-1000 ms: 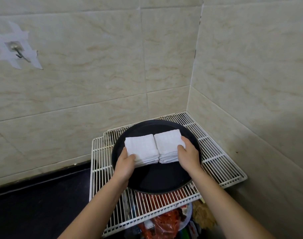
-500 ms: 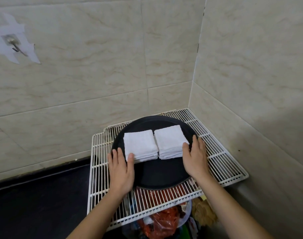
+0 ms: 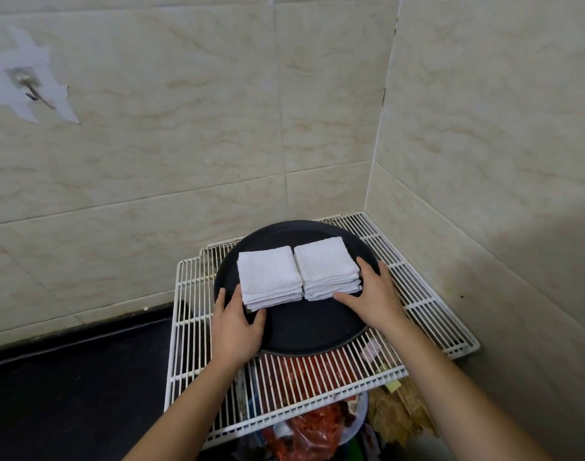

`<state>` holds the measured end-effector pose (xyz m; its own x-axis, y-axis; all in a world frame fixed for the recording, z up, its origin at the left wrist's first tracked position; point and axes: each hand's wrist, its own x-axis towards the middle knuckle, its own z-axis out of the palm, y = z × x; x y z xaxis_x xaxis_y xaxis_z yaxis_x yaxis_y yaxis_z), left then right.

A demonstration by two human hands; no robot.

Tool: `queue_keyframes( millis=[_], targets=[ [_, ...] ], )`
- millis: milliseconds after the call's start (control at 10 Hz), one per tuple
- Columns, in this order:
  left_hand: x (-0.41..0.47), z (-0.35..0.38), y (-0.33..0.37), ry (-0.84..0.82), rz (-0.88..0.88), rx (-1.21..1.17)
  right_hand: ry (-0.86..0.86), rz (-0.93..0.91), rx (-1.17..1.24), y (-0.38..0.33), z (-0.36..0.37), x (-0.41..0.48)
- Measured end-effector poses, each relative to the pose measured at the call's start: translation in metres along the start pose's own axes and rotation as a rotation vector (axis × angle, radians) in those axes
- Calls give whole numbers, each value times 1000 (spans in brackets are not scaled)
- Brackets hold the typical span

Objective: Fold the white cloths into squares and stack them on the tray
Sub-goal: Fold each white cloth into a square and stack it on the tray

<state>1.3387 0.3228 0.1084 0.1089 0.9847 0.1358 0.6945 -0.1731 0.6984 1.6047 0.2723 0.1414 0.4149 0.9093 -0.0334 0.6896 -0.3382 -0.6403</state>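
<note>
Resting spread on the tray (image 3: 304,331), left hand (image 3: 236,327) and right hand (image 3: 372,299) grip nothing, touching cloth stacks (image 3: 297,277)

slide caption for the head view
Both hands, left and right, steady two stacks of folded white cloths on a black tray.

1. Left stack of cloths (image 3: 269,277): white woven fabric, nubbly terry-like texture, matt.
2. Right stack of cloths (image 3: 327,266): same white textured fabric, layered edges visible, matt.
3. Tray (image 3: 311,322): dark, smooth surface, dull sheen; material cannot be told.
4. Wire rack (image 3: 417,294): white-coated wire, smooth, slightly glossy.
5. Wall tiles (image 3: 171,144): beige marbled tile, smooth, soft gloss.
6. Wall hook (image 3: 26,84): shiny metal on a clear adhesive pad.
7. Bag (image 3: 312,430) below the rack: red, crinkled glossy plastic.
</note>
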Motion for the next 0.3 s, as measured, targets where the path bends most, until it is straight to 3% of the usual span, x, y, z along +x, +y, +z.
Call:
queue_keyframes(
  millis=[200, 300],
  targets=[
    [-2, 0, -2, -6, 8, 6, -87, -54, -81, -3, -5, -1],
    [-7, 0, 0, 38, 38, 37, 12, -176, -51, -36, -41, -5]
  ],
)
